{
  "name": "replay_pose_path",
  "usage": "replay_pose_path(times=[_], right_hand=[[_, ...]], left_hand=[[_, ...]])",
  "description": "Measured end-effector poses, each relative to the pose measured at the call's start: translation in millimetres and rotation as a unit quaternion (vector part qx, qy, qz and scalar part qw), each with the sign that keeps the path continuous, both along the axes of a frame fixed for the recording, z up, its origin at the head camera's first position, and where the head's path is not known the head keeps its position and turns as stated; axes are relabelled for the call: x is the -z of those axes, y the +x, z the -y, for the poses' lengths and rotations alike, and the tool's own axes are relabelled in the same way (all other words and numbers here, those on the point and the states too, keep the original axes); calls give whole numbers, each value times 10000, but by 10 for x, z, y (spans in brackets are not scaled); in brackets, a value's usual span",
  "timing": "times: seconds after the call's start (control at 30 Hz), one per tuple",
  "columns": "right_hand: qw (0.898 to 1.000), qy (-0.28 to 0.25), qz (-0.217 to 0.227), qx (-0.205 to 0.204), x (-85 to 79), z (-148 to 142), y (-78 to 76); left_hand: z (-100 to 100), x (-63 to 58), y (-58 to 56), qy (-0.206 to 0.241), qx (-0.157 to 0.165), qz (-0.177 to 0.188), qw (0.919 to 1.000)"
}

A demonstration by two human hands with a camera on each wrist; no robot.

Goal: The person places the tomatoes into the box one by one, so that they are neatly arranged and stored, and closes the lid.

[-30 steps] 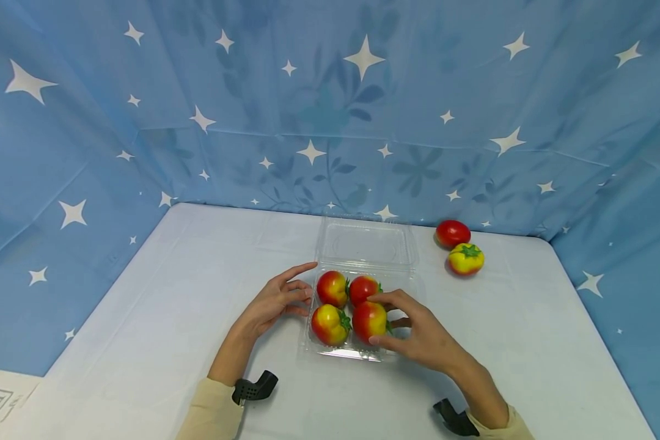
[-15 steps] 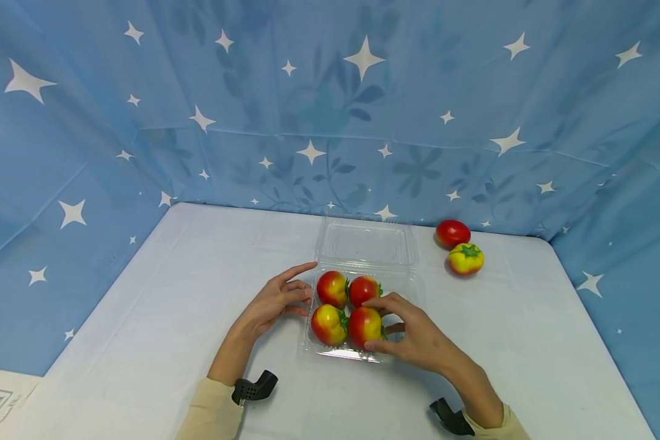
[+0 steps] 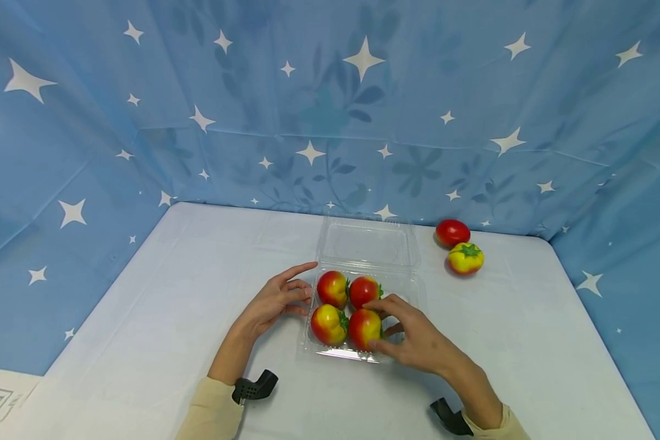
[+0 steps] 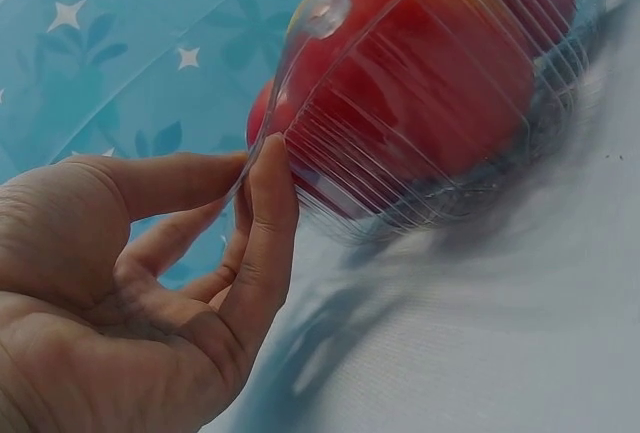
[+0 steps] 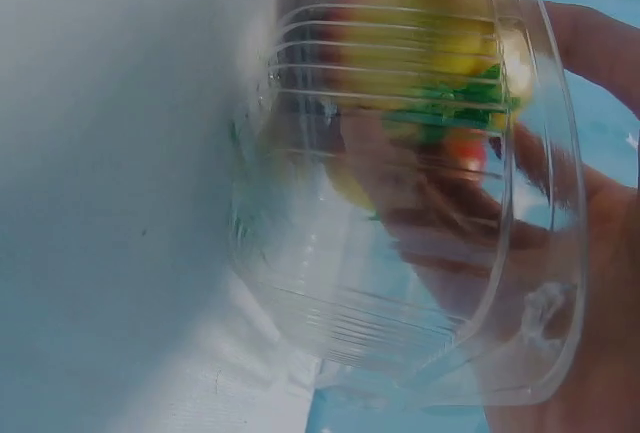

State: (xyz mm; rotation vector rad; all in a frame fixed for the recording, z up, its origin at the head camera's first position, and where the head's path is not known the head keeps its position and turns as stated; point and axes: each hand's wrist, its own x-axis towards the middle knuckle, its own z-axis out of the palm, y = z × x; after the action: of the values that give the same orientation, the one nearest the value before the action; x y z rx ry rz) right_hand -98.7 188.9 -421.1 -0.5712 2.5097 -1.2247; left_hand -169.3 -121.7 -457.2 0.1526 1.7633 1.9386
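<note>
A clear plastic clamshell container (image 3: 404,283) lies with its lid (image 3: 370,243) folded back on the white table. Several glossy red-and-yellow fruits with green calyxes sit in its base, among them a back-left one (image 3: 332,288), a back-right one (image 3: 365,292) and a front-left one (image 3: 329,325). My right hand (image 3: 420,336) reaches in over the right side and holds the front-right fruit (image 3: 364,329) between thumb and fingers. At the left side, my left hand (image 3: 277,300) pinches the container's rim (image 4: 268,123) between thumb and fingertips, as the left wrist view shows.
Behind and right of the container, a red oval fruit (image 3: 453,233) and a yellow-and-red fruit (image 3: 465,258) lie close together on the table. A blue star-patterned curtain (image 3: 308,110) hangs along the table's far edge. A printed box (image 3: 0,403) shows at the lower left.
My right hand has moved slightly left and toward me, bringing the front-right fruit closer beside the front-left one. My left hand has stayed at the rim.
</note>
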Motion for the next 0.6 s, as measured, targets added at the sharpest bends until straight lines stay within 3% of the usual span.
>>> replay_pose_path(times=[0.27,0.43,0.6], right_hand=[[9990,273,-350,-70,-18,13,-7],[9962,596,-625,92,-72,-10,8],[9946,407,-910,285,-110,-88,-24]], left_hand=[[9,-2,-10,-19,-27,10,10000],[6,2,-17,9,-28,6,10000],[4,3,-12,40,-11,34,10000]])
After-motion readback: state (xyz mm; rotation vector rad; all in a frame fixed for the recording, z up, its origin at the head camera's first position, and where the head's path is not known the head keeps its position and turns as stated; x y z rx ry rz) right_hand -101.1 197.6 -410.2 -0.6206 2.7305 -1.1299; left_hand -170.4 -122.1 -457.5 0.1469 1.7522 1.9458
